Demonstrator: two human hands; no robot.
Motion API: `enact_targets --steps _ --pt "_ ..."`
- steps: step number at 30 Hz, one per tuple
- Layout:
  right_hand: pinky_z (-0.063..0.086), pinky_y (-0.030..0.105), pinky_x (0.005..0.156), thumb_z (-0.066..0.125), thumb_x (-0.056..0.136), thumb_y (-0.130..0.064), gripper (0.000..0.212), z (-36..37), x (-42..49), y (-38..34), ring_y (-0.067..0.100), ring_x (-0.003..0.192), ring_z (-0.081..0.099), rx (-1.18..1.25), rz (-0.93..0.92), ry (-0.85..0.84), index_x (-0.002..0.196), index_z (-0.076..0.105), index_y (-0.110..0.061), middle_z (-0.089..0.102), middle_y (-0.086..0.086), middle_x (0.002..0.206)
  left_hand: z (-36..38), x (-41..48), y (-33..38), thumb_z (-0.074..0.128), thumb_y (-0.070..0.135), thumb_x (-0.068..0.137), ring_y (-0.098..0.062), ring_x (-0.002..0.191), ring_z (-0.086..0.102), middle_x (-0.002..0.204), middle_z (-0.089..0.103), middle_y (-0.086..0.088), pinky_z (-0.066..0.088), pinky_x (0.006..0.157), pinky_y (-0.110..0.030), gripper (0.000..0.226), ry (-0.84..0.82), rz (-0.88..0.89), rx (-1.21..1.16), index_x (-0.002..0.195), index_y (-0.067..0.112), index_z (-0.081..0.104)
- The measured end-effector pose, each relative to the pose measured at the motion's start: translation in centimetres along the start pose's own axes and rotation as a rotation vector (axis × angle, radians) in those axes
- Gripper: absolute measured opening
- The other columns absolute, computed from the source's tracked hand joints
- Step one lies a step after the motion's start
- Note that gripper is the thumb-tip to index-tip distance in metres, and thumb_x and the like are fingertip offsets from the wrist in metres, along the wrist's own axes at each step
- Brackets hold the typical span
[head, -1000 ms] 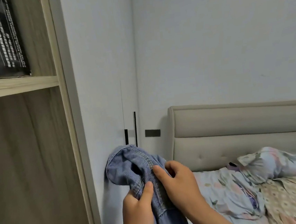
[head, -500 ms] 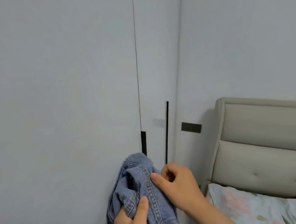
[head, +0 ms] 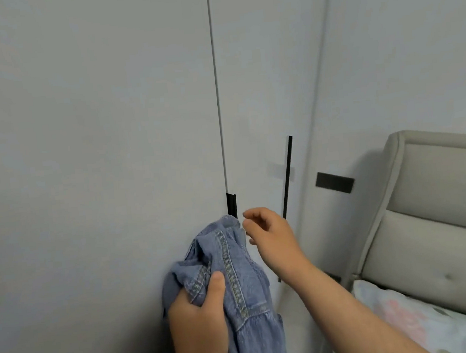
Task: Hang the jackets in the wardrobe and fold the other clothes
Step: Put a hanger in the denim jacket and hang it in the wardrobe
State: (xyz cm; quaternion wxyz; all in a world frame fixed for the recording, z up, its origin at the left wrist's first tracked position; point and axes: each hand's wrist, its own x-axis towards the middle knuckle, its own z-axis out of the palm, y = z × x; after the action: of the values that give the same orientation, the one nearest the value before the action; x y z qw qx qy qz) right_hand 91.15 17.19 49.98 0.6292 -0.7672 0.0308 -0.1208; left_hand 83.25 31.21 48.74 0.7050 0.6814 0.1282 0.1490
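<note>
Denim jacket (head: 234,264), only the one? asks the first.

One, says the second. There are two hands and two shut door panels of the wardrobe (head: 108,131) with a single seam between them. It has two black handles, a short handle (head: 231,205) at the seam and a long strip (head: 287,176) on the right panel. Then one dark plate (head: 335,182) on the wall, one padded headboard (head: 443,213) and one piece of flowered bedding (head: 424,317).

How does the jacket look?

It is faded blue and bunched up, with pale double stitching running down a seam. It is held up in front of the wardrobe, right at the door seam and low in the view. Its top fold covers the foot of the short handle.

Who holds it?

The left hand (head: 198,330) does. Its thumb presses on top of the bunched cloth and its fingers wrap in from below. The right hand (head: 272,238) holds nothing. Its fingers are loosely curled with a narrow gap to the thumb, just beside the top fold. Whether the tips touch the cloth I cannot tell.

What is hidden?

The jacket's lower part runs off the bottom edge. Most of the left fingers sit behind the cloth. The right forearm crosses the long strip's lower end, and the bed is cut off at the right edge.
</note>
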Motion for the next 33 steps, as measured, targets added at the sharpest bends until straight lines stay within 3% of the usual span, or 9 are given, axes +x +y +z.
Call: enact_targets --steps 3,7,9,12,16,20,25,29,33 --pt "0.052 0.026 0.089 0.061 0.094 -0.018 0.021 0.4 0.9 -1.2 0.009 0.093 0.062 -0.025 -0.013 -0.001 0.114 0.060 -0.022 0.066 -0.003 0.105 -0.2 -0.3 0.2 0.070 0.015 0.089 -0.008 0.072 0.071 0.073 0.075 0.009 0.051 0.069 -0.030 0.019 -0.007 -0.024 -0.050 0.071 0.019 0.074" --pt "0.045 0.013 0.069 0.059 0.095 -0.019 0.024 1.2 2.3 -1.7 0.001 0.084 0.057 -0.036 0.009 0.009 0.120 0.057 -0.017 0.060 -0.010 0.097 -0.7 -0.3 0.2 0.071 0.021 0.088 -0.008 0.073 0.071 0.077 0.076 0.008 0.055 0.068 -0.030 0.012 -0.026 0.019 -0.045 0.080 0.014 0.076" --pt "0.047 0.017 0.068 0.058 0.095 -0.015 0.021 1.6 2.9 -1.6 0.006 0.076 0.056 -0.038 0.022 0.016 0.116 0.058 -0.015 0.059 -0.008 0.089 -0.9 -0.3 0.2 0.070 0.021 0.089 -0.007 0.070 0.071 0.075 0.075 0.008 0.052 0.058 -0.021 0.014 -0.021 0.022 -0.051 0.079 0.011 0.075" --pt "0.048 0.029 0.069 0.061 0.092 -0.014 0.004 1.9 3.9 -1.1 0.013 0.072 0.054 -0.061 -0.004 -0.009 0.094 0.062 -0.011 0.061 0.000 0.084 -0.8 -0.3 0.1 0.070 0.019 0.089 -0.008 0.069 0.071 0.074 0.075 0.006 0.051 0.061 -0.027 0.015 -0.010 0.047 -0.052 0.076 0.013 0.074" --pt "0.040 0.024 0.060 0.064 0.089 -0.014 0.023 1.9 5.3 -0.4 0.010 0.060 0.044 -0.098 -0.064 0.000 0.069 0.054 -0.016 0.052 -0.004 0.067 -0.4 -0.3 -0.4 0.070 0.015 0.089 -0.003 0.067 0.070 0.074 0.075 0.009 0.051 0.061 -0.026 0.017 0.027 0.095 -0.042 0.073 0.017 0.075" --pt "0.041 0.024 0.059 0.065 0.089 -0.013 0.027 1.1 5.6 0.5 0.009 0.058 0.046 -0.122 -0.106 -0.008 0.066 0.053 -0.019 0.053 -0.005 0.064 0.2 -0.3 -0.7 0.070 0.012 0.089 0.001 0.068 0.069 0.076 0.075 0.013 0.051 0.055 -0.013 0.015 0.055 0.153 -0.035 0.076 0.018 0.075" --pt "0.038 0.012 0.053 0.067 0.088 -0.013 0.031 -2.7 4.4 1.9 -0.001 0.049 0.042 -0.105 -0.150 0.013 0.063 0.051 -0.023 0.050 -0.018 0.052 1.9 0.1 -0.8 0.067 0.015 0.092 -0.014 0.069 0.071 0.074 0.075 0.002 0.055 0.064 -0.035 0.020 0.044 0.124 -0.053 0.072 0.015 0.073" --pt "0.036 0.014 0.052 0.070 0.082 -0.026 0.029 -6.9 2.6 3.5 0.001 0.052 0.039 -0.092 -0.170 0.093 0.064 0.047 -0.022 0.045 -0.016 0.054 4.2 0.4 -0.6 0.067 0.017 0.092 -0.016 0.072 0.073 0.077 0.075 0.002 0.057 0.065 -0.035 0.019 -0.027 0.084 -0.097 0.077 0.024 0.075" --pt "0.037 0.014 0.049 0.078 0.069 -0.043 0.041 -10.0 1.3 4.4 0.002 0.051 0.037 -0.160 -0.166 0.240 0.069 0.042 -0.023 0.043 -0.015 0.057 6.8 0.8 -1.1 0.071 0.022 0.090 -0.010 0.072 0.072 0.078 0.076 0.006 0.057 0.071 -0.038 0.012 -0.077 0.039 -0.067 0.079 0.018 0.075"
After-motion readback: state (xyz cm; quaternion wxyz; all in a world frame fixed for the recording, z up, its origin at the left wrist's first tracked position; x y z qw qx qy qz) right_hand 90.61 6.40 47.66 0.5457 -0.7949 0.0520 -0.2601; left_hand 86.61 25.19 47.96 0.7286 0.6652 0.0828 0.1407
